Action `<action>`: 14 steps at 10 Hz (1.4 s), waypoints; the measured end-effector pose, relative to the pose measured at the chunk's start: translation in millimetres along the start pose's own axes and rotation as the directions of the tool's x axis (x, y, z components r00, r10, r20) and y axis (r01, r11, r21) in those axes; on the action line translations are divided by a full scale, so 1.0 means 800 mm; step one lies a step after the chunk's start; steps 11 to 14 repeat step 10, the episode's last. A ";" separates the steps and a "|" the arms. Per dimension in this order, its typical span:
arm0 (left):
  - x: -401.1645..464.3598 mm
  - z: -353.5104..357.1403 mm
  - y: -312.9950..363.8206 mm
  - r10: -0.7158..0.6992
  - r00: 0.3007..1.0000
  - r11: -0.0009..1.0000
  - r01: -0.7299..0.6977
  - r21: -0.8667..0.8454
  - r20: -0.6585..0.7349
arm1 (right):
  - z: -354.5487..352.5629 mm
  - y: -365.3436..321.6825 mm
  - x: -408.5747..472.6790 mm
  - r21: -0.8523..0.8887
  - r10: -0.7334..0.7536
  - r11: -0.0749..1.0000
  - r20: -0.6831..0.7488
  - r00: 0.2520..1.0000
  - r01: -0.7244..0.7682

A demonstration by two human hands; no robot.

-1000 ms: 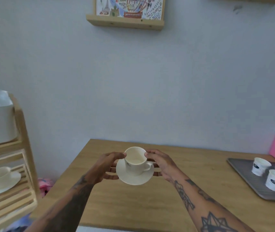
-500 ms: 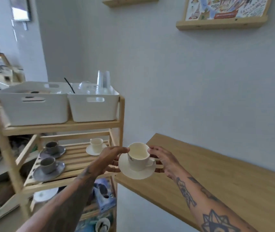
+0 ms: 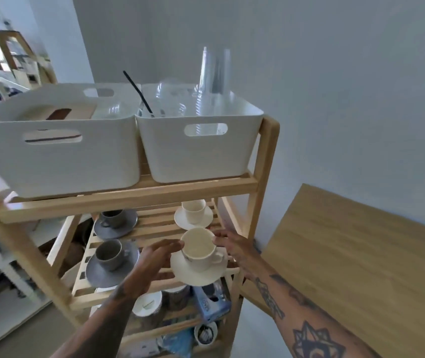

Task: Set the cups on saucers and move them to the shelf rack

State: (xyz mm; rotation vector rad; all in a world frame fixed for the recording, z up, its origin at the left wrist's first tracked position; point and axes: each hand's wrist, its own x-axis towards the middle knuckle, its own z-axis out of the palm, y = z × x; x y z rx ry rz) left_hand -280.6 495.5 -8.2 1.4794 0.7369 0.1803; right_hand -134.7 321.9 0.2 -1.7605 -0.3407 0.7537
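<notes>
Between both hands [image 3: 159, 257] [image 3: 234, 250], clasped: cream ceramic cup [image 3: 198, 248] on saucer [image 3: 198, 272]; left, grey cup-and-saucer pairs [image 3: 112, 262]; behind, another cream pair [image 3: 193, 214]. Labels unreadable.

Single head view; looks down, close, onto the shelf rack [image 3: 128, 200].

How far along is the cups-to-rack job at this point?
Done: three cup-and-saucer sets already sit on the rack's middle shelf, two grey and one white. In hand: the left hand and right hand hold a white cup on its saucer over the shelf's front right. Left: setting it down.
</notes>
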 end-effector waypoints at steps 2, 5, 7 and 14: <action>0.090 -0.005 -0.039 -0.067 0.996 0.997 0.069 -0.025 0.055 | 0.021 0.039 0.093 -0.004 0.125 0.992 -0.088 0.988 -0.126; 0.146 -0.012 -0.047 -0.092 0.993 0.996 0.091 0.009 0.073 | 0.036 0.062 0.143 0.022 0.218 0.976 -0.100 0.971 -0.217; 0.159 -0.013 -0.040 -0.096 0.993 0.995 0.094 0.033 0.066 | 0.044 0.066 0.158 -0.006 0.184 0.982 -0.130 0.974 -0.187; 0.125 0.012 -0.024 0.084 0.980 0.973 -0.042 0.226 -0.178 | 0.027 0.054 0.102 -0.054 0.202 0.976 -0.151 0.968 -0.212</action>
